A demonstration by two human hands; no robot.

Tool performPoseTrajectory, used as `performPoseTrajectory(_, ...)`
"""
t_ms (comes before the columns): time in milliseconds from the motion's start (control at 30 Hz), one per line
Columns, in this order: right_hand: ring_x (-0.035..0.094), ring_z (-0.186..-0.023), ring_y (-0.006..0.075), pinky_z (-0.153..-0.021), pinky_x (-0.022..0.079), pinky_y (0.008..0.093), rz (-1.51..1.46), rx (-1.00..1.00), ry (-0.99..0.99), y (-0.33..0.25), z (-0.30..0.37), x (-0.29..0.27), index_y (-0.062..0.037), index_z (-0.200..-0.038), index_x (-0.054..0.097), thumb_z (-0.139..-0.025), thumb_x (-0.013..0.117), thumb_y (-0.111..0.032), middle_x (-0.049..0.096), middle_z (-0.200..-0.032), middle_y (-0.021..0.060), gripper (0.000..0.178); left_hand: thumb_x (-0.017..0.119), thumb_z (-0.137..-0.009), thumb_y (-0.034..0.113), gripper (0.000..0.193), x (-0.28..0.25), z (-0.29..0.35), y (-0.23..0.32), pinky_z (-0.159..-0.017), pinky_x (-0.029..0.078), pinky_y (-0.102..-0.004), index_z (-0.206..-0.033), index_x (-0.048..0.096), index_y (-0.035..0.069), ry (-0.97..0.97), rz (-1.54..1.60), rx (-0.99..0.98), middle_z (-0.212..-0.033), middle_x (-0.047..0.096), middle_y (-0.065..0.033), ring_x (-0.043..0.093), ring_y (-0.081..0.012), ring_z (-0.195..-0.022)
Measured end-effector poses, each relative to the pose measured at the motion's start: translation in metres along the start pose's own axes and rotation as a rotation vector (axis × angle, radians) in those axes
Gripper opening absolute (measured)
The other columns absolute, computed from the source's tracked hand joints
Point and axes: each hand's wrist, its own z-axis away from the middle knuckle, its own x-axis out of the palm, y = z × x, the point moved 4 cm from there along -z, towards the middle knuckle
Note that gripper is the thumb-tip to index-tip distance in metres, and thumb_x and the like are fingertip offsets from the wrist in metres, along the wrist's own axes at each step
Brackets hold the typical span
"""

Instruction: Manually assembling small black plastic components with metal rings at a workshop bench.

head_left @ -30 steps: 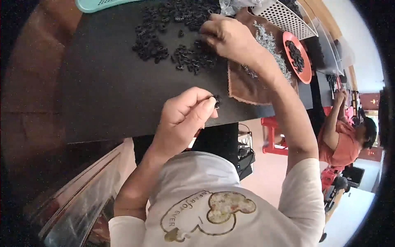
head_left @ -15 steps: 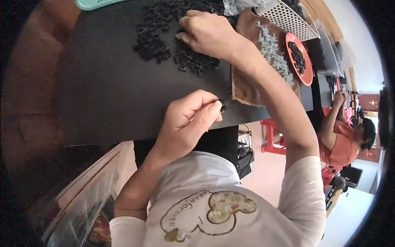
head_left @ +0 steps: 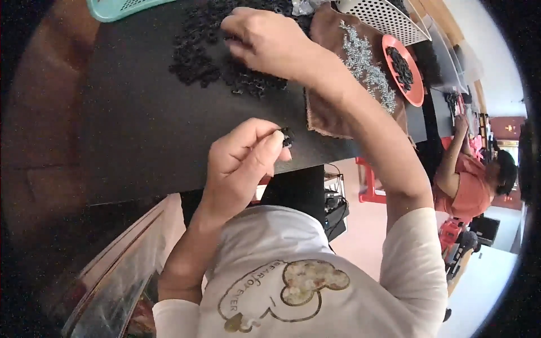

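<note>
Close to the table's near edge, my left hand (head_left: 235,166) pinches a small black plastic piece (head_left: 287,137) between thumb and forefinger. My right hand (head_left: 270,46) reaches across to a loose pile of small black plastic parts (head_left: 194,63). Its fingers are curled down among them, and the fingertips are hidden, so whatever they hold cannot be made out. Right of the pile lies a brown cloth (head_left: 326,112), partly under my right forearm, with many small silvery screws (head_left: 360,56) spread over it.
An orange dish (head_left: 417,90) holds black parts (head_left: 400,69) beside the cloth. Behind stand a white perforated basket (head_left: 383,19) and a clear bin (head_left: 445,53). A teal basket (head_left: 110,14) sits at far left. Another person (head_left: 465,188) works at right, near a red stool (head_left: 370,183).
My right hand has shifted slightly left over the pile, its fingers still curled. My left hand keeps the black piece, now turned so more of it shows. The whole view has shifted a little.
</note>
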Motion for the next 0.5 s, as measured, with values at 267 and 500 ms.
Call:
performPoseTrajectory(267,0.056,-0.062,0.0129,-0.058,0.046,0.0305,-0.944,0.318,0.012,-0.021,0.060,-0.063,0.0033,-0.090,0.062,-0.084,0.063,-0.011,0.057,-0.067,0.0049,0.015,0.048,-0.099,0.017,0.021,-0.008,0.001,-0.004,-0.054,0.044,-0.0249,-0.102,0.057,-0.001,0.044,0.102,0.021,-0.079,0.064,-0.0124,0.049,-0.0085,-0.057)
performPoseTrajectory(500,0.056,-0.062,0.0023,-0.051,0.043,0.0167,-1.241,0.615,0.000,-0.034,0.109,-0.080,0.0004,-0.108,0.065,-0.091,0.064,-0.012,0.066,-0.079,-0.0008,0.021,0.050,-0.100,0.018,0.022,-0.004,-0.002,-0.003,-0.055,0.044,-0.0196,-0.098,0.059,-0.002,0.068,0.181,0.067,-0.080,0.063,-0.0063,0.050,-0.0033,-0.062)
